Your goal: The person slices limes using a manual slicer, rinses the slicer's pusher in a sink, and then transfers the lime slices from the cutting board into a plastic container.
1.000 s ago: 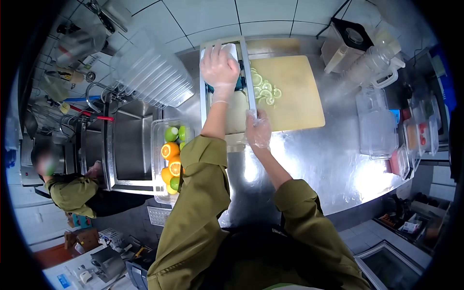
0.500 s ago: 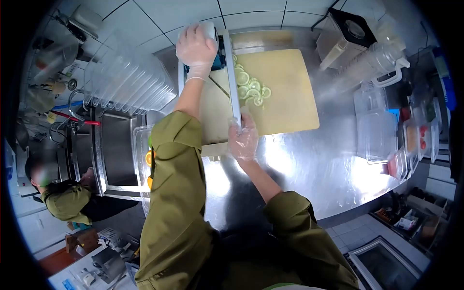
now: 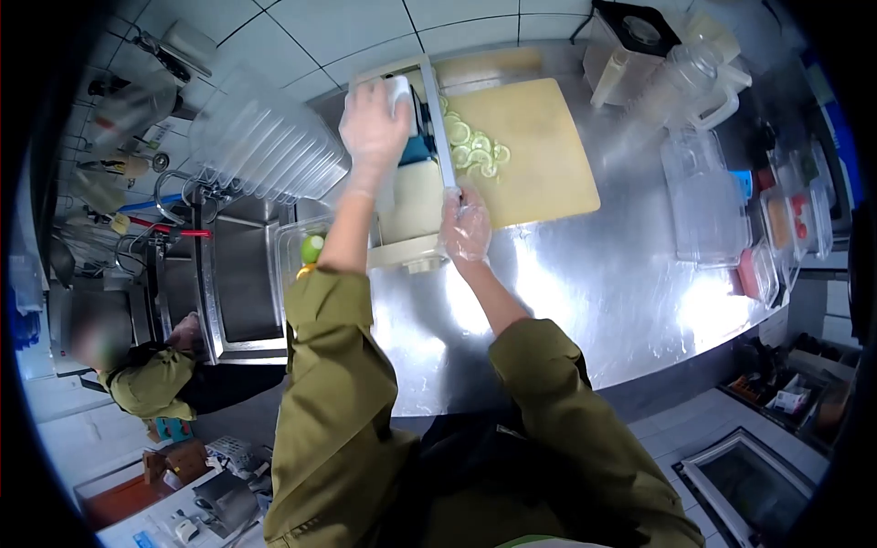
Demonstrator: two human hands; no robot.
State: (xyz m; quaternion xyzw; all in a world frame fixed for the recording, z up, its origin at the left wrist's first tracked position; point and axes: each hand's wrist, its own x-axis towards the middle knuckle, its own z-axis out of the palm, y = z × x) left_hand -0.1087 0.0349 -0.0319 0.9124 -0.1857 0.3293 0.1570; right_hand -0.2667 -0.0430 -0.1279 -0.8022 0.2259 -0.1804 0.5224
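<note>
My left hand (image 3: pixel 375 128), in a clear glove, is closed over the white and blue pusher block (image 3: pixel 417 148) of a pale manual slicer (image 3: pixel 408 212). My gloved right hand (image 3: pixel 468 226) grips the near end of the slicer's raised side rail (image 3: pixel 441 137). Just right of that rail, thin lime slices (image 3: pixel 480 155) lie in a loose cluster on a yellowish cutting board (image 3: pixel 548 146). Whatever sits under the pusher is hidden.
Left of the slicer, a clear container (image 3: pixel 290 242) holds a green lime (image 3: pixel 311 248) and something orange. Stacked clear bins (image 3: pixel 265 137) stand beside the sink (image 3: pixel 239 283). A measuring jug (image 3: pixel 685 82) and lidded tubs (image 3: pixel 708 219) are at right. Another person (image 3: pixel 151 379) is at far left.
My left hand has slid the pusher block toward me along the slicer, covering the diagonal blade line seen before. My right hand keeps its hold on the rail. The view has shifted slightly.
</note>
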